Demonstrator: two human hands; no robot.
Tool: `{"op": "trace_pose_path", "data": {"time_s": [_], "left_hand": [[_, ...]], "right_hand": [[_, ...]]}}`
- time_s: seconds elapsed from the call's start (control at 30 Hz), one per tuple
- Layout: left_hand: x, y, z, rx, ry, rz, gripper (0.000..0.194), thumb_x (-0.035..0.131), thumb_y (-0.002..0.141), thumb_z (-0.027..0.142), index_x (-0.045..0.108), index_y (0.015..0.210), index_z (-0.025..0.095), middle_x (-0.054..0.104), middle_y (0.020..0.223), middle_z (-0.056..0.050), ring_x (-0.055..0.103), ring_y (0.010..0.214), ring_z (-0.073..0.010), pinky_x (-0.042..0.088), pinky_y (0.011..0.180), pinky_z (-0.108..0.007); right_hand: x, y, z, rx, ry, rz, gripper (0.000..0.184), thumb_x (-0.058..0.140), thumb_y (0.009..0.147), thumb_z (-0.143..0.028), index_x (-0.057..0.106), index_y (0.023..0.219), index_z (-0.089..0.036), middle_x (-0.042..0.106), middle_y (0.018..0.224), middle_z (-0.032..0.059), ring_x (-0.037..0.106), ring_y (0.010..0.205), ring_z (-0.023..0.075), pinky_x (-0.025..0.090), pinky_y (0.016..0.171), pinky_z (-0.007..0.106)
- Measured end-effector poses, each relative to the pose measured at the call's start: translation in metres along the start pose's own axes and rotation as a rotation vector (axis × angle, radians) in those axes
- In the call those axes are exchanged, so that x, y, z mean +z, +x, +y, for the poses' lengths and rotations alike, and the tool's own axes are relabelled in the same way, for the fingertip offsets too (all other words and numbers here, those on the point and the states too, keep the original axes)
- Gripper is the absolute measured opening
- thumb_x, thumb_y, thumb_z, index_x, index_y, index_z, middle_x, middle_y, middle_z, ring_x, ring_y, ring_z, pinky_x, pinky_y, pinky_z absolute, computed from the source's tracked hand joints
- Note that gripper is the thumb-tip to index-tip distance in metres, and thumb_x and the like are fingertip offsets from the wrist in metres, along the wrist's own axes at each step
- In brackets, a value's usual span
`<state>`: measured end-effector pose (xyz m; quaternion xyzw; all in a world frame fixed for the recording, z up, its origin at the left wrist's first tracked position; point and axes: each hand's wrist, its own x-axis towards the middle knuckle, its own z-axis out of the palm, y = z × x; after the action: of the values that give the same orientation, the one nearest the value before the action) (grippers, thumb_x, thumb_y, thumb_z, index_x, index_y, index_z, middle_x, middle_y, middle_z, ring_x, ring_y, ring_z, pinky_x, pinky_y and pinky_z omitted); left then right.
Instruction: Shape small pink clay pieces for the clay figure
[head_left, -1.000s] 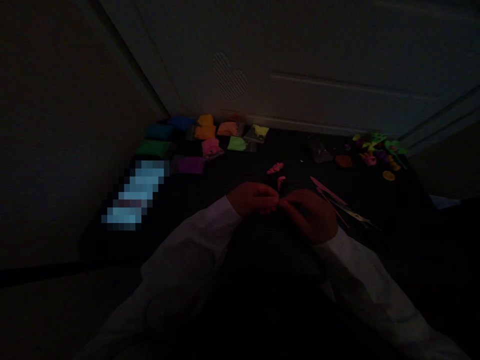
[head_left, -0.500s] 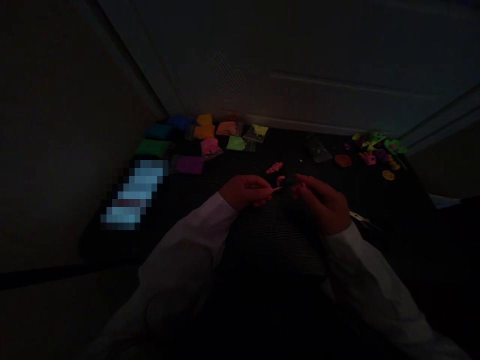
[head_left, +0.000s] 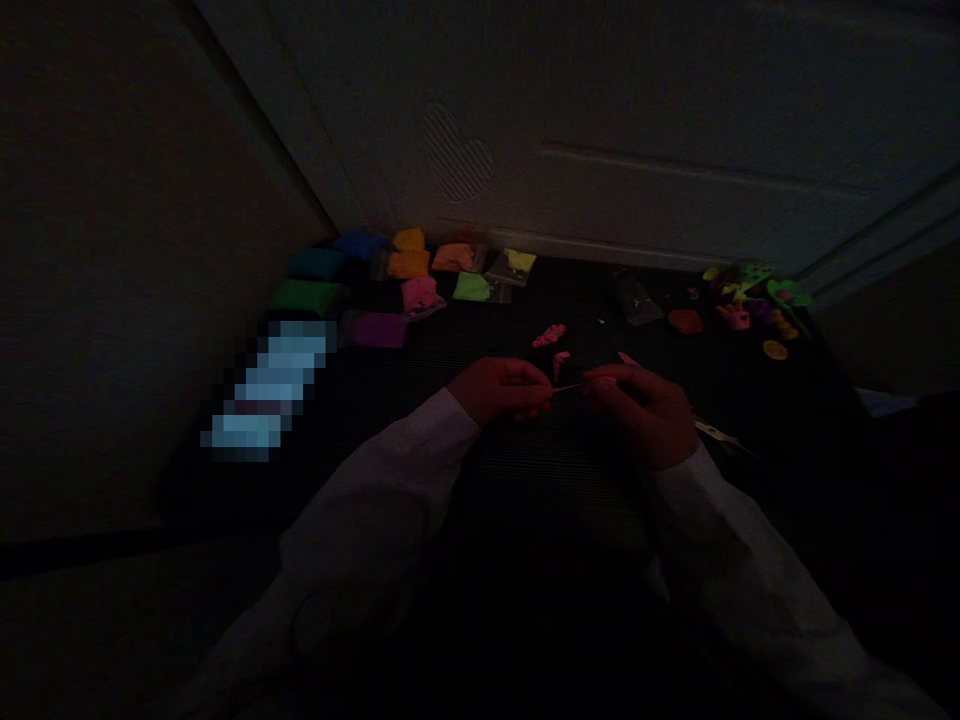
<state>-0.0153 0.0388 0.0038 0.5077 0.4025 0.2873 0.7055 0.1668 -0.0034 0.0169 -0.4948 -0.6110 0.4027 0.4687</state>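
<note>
The light is dim, so fine detail is lost. My left hand (head_left: 506,390) pinches a thin pale strip (head_left: 567,387), whose material I cannot make out. Closed fingertips of my right hand (head_left: 641,405) meet the strip's other end, so it spans the small gap between both hands. Just beyond the hands lie a small pink clay piece (head_left: 560,362) and a bumpy pink clay piece (head_left: 550,336). Another pink tip (head_left: 627,359) shows behind my right fingers, mostly hidden.
Bags of coloured clay, among them a purple bag (head_left: 380,330) and a green bag (head_left: 306,296), lie at the back left. Scissors (head_left: 716,432) rest right of my right hand. Coloured clay shapes (head_left: 757,295) crowd the back right corner, near a reddish lump (head_left: 685,321).
My right hand's fingers have come down and closed at the strip's free end. My left hand has shifted slightly right and down, still pinching the strip.
</note>
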Motion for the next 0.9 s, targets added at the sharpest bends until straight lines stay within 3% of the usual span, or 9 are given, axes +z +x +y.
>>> {"op": "trace_pose_path", "data": {"time_s": [0.13, 0.27, 0.37, 0.43, 0.57, 0.73, 0.9], "left_hand": [[-0.011, 0.003, 0.003, 0.078, -0.010, 0.232, 0.018, 0.064, 0.061, 0.029, 0.058, 0.069, 0.015, 0.059, 0.057, 0.002, 0.049, 0.045, -0.0058, 0.037, 0.044, -0.020], [-0.039, 0.003, 0.006, 0.152, 0.068, 0.522, 0.021, 0.059, 0.066, 0.036, 0.057, 0.075, 0.016, 0.059, 0.067, 0.000, 0.050, 0.052, -0.0072, 0.040, 0.052, -0.023], [-0.056, -0.001, 0.007, 0.182, 0.229, 0.727, 0.017, 0.059, 0.066, 0.033, 0.060, 0.074, 0.017, 0.058, 0.067, 0.001, 0.049, 0.057, -0.0099, 0.040, 0.058, -0.025], [-0.060, -0.003, 0.006, 0.185, 0.462, 0.799, 0.017, 0.061, 0.064, 0.031, 0.063, 0.074, 0.018, 0.059, 0.072, 0.000, 0.053, 0.070, -0.0149, 0.040, 0.069, -0.029], [-0.057, -0.004, 0.001, 0.166, 0.832, 0.818, 0.011, 0.061, 0.065, 0.025, 0.066, 0.071, 0.017, 0.061, 0.078, -0.005, 0.053, 0.086, -0.0233, 0.037, 0.083, -0.037], [-0.057, -0.001, -0.002, 0.151, 0.836, 0.803, 0.010, 0.060, 0.064, 0.021, 0.066, 0.072, 0.017, 0.061, 0.077, -0.006, 0.055, 0.084, -0.0244, 0.039, 0.083, -0.039], [-0.059, -0.001, -0.001, 0.165, 0.641, 0.768, 0.018, 0.057, 0.068, 0.029, 0.062, 0.079, 0.016, 0.063, 0.072, -0.003, 0.059, 0.065, -0.0151, 0.048, 0.066, -0.029]], "right_hand": [[-0.010, 0.006, 0.005, 0.165, 0.289, 0.071, 0.016, 0.053, 0.075, -0.035, 0.061, 0.082, -0.023, 0.064, 0.070, -0.0004, 0.056, 0.056, 0.0102, 0.045, 0.051, 0.025], [-0.015, 0.008, 0.006, 0.277, 0.419, -0.056, 0.023, 0.048, 0.078, -0.036, 0.059, 0.094, -0.024, 0.065, 0.085, 0.0019, 0.060, 0.069, 0.0116, 0.049, 0.061, 0.027], [-0.014, 0.008, 0.006, 0.278, 0.443, -0.122, 0.027, 0.043, 0.079, -0.034, 0.059, 0.098, -0.023, 0.063, 0.084, 0.0026, 0.058, 0.069, 0.0119, 0.048, 0.059, 0.027], [-0.011, 0.007, 0.005, 0.284, 0.483, -0.130, 0.025, 0.045, 0.079, -0.031, 0.062, 0.095, -0.022, 0.061, 0.077, 0.0017, 0.056, 0.065, 0.0108, 0.046, 0.054, 0.025], [-0.007, 0.004, 0.004, 0.340, 0.523, -0.151, 0.020, 0.055, 0.074, -0.023, 0.063, 0.092, -0.022, 0.061, 0.073, 0.0000, 0.053, 0.057, 0.0080, 0.044, 0.051, 0.023], [-0.005, 0.002, 0.003, 0.415, 0.552, -0.210, 0.017, 0.060, 0.071, -0.023, 0.063, 0.087, -0.021, 0.065, 0.078, 0.0012, 0.058, 0.062, 0.0092, 0.047, 0.054, 0.023], [-0.005, 0.004, 0.004, 0.453, 0.624, -0.195, 0.013, 0.062, 0.069, -0.022, 0.064, 0.081, -0.019, 0.065, 0.074, 0.0002, 0.057, 0.060, 0.0072, 0.046, 0.054, 0.019]]}}
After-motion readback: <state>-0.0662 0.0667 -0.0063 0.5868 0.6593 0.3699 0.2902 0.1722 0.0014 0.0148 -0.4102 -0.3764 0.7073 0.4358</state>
